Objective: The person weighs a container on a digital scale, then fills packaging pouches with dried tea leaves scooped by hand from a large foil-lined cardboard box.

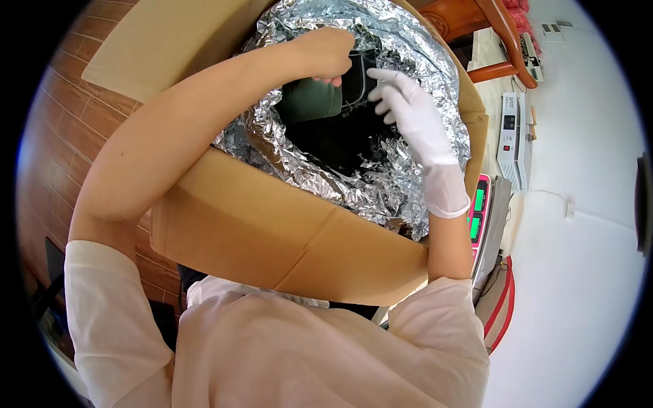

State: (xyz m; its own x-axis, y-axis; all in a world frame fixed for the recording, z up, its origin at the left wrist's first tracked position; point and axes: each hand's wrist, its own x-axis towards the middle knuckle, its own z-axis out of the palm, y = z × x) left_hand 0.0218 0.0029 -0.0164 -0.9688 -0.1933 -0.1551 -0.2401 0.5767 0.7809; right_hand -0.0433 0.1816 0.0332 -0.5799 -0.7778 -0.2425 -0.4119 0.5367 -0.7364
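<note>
My left hand [325,54], bare, is closed at the upper edge of a dark green, smooth-sided container [309,102]; its fingers are partly hidden. The container lies tilted inside a crumpled silver foil lining [286,160], over a mass of black material [340,144]. My right hand [411,112], in a white glove, hovers over the right part of the black material with its fingers apart and nothing in them. A dark, clear-looking rim shows between the two hands. The foil lines a large cardboard box [299,238].
An open box flap [163,47] stands at the upper left, over the brown tiled floor [81,112]. On the right are a pink-edged scale [479,207] with green displays and a white device [515,143]. A wooden chair [503,34] stands at the top right.
</note>
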